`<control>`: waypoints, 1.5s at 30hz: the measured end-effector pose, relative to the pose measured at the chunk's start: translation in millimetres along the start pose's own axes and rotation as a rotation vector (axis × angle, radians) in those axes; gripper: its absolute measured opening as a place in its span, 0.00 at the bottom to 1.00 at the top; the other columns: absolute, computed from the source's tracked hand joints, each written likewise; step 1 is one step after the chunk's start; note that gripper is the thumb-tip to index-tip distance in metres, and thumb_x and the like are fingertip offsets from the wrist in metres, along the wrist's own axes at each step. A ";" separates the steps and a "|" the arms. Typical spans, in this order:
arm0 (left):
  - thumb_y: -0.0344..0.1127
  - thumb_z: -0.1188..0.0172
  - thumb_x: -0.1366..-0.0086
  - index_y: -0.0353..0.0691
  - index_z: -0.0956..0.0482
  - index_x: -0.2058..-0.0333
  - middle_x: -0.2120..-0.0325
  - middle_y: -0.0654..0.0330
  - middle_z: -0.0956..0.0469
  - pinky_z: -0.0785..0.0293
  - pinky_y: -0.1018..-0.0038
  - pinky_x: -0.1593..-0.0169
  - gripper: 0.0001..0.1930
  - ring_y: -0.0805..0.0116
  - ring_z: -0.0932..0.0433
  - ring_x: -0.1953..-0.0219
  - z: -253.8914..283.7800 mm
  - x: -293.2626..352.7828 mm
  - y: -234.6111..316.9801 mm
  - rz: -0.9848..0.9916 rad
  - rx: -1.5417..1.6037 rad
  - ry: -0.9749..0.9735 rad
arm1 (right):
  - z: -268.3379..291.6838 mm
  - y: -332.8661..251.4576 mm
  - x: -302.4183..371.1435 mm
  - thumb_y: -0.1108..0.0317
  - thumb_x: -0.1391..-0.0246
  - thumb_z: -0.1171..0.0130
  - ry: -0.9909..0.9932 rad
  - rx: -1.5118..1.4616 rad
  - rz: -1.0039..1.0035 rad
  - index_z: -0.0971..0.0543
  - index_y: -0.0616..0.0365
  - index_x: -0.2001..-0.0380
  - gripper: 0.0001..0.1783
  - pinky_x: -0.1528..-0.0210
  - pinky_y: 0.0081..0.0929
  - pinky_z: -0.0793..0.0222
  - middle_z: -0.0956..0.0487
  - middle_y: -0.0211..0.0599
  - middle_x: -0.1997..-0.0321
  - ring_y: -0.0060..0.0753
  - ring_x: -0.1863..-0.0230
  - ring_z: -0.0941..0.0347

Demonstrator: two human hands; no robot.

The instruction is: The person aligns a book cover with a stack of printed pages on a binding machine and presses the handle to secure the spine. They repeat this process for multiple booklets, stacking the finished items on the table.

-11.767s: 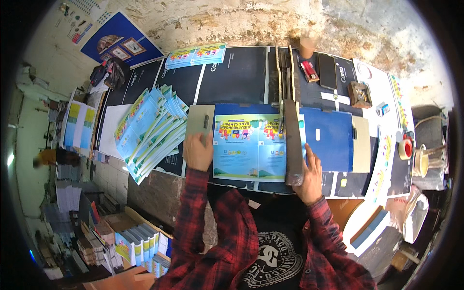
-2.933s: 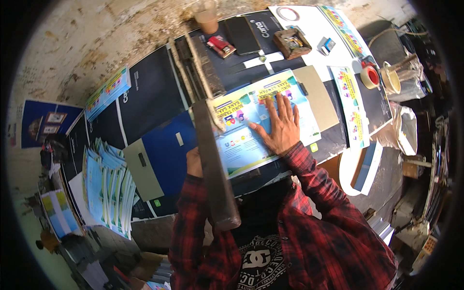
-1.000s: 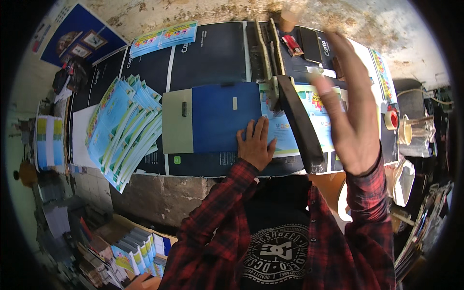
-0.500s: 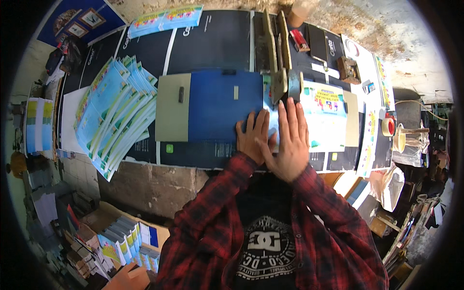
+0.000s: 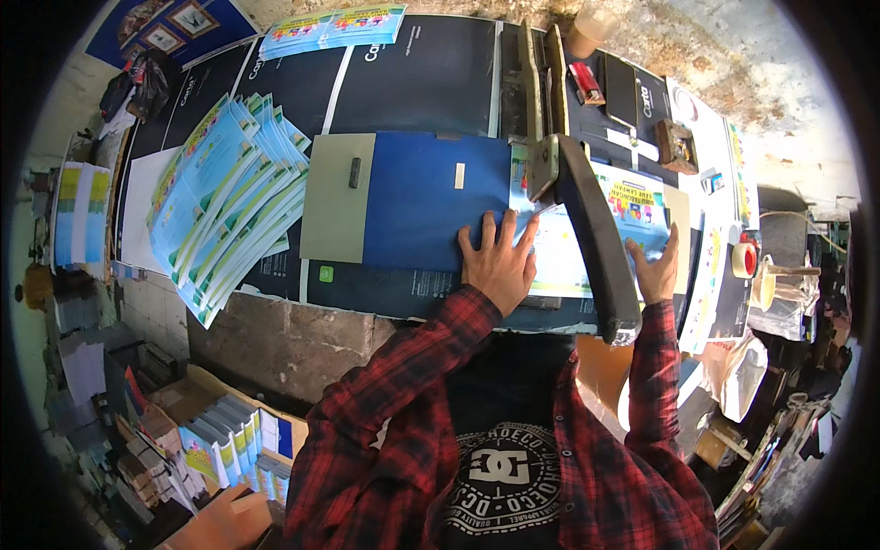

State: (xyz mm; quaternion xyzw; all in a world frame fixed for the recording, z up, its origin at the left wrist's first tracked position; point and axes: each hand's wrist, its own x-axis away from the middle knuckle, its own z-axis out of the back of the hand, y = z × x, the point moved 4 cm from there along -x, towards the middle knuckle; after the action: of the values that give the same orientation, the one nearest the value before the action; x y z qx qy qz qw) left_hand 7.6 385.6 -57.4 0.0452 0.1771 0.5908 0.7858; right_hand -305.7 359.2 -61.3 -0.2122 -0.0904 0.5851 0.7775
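My left hand (image 5: 500, 261) lies open on the near right part of a blue board (image 5: 412, 202), its fingertips by the edge of a printed colour sheet (image 5: 559, 247). Across that sheet reaches the long dark arm of what looks like a long-reach stapler (image 5: 596, 234), its near end over the table's front edge. To the right of this arm, my right hand (image 5: 655, 266) is open, thumb and fingers spread at the sheet's right side. A grey-green panel (image 5: 336, 197) adjoins the blue board on the left.
A fanned pile of printed sheets (image 5: 229, 202) lies at left, another stack (image 5: 330, 32) at the back. On the right are a small wooden block (image 5: 676, 147), a red box (image 5: 585, 82), a tape roll (image 5: 743, 259) and a plastic cup (image 5: 591, 32).
The stapler's dark arm now extends toward me over the sheet. My hands have parted: the right has moved right, past the arm, while the left stays on the board's edge.
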 end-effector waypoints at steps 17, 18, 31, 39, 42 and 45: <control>0.48 0.46 0.35 0.49 0.32 0.37 0.37 0.53 0.37 0.47 0.40 0.39 0.28 0.49 0.41 0.35 18.9 13.8 -47.4 0.010 -0.043 -0.026 | -22.2 -65.9 25.1 0.47 0.55 0.29 0.010 0.198 0.026 0.46 0.52 0.29 0.55 0.40 0.55 0.41 0.31 0.53 0.39 0.58 0.40 0.35; 0.49 0.46 0.35 0.47 0.33 0.37 0.35 0.53 0.38 0.47 0.40 0.38 0.29 0.49 0.42 0.33 16.1 9.9 -41.1 -0.036 -0.018 -0.032 | -23.4 -63.2 24.4 0.47 0.55 0.29 0.008 0.198 0.030 0.46 0.53 0.29 0.55 0.40 0.54 0.41 0.31 0.54 0.39 0.58 0.41 0.35; 0.52 0.49 0.33 0.41 0.37 0.34 0.30 0.55 0.45 0.52 0.42 0.31 0.33 0.51 0.48 0.28 -9.2 9.6 -35.7 -0.074 0.065 -0.041 | 137.3 -293.0 19.5 0.52 0.40 0.40 -0.023 -0.341 0.574 0.38 0.67 0.34 0.39 0.33 0.42 0.42 0.31 0.59 0.36 0.52 0.34 0.35; 0.50 0.50 0.33 0.38 0.38 0.34 0.31 0.55 0.44 0.52 0.43 0.31 0.33 0.52 0.47 0.29 -4.7 10.4 -29.5 -0.075 0.102 -0.040 | 40.2 -251.9 88.6 0.42 0.45 0.40 -0.213 0.082 0.653 0.42 0.61 0.31 0.48 0.31 0.56 0.50 0.41 0.60 0.29 0.62 0.28 0.47; 0.49 0.51 0.32 0.38 0.38 0.34 0.31 0.54 0.43 0.54 0.45 0.30 0.32 0.53 0.47 0.29 -1.2 4.9 -28.8 -0.076 0.102 -0.079 | -16.8 -219.9 104.6 0.42 0.48 0.38 -0.078 0.093 0.614 0.42 0.54 0.29 0.49 0.29 0.60 0.58 0.49 0.52 0.24 0.60 0.24 0.57; 0.50 0.51 0.32 0.38 0.37 0.35 0.31 0.55 0.43 0.53 0.45 0.30 0.32 0.52 0.47 0.29 -3.2 9.5 -30.9 -0.082 0.085 -0.070 | 0.1 -232.3 104.9 0.48 0.49 0.36 -0.153 0.095 0.627 0.42 0.59 0.30 0.49 0.27 0.54 0.57 0.50 0.57 0.24 0.63 0.24 0.57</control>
State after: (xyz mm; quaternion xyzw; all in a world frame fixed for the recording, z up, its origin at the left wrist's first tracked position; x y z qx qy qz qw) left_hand 37.0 384.9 -71.2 0.0920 0.1763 0.5482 0.8124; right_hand -71.9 406.3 28.7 -0.1484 -0.0514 0.8140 0.5593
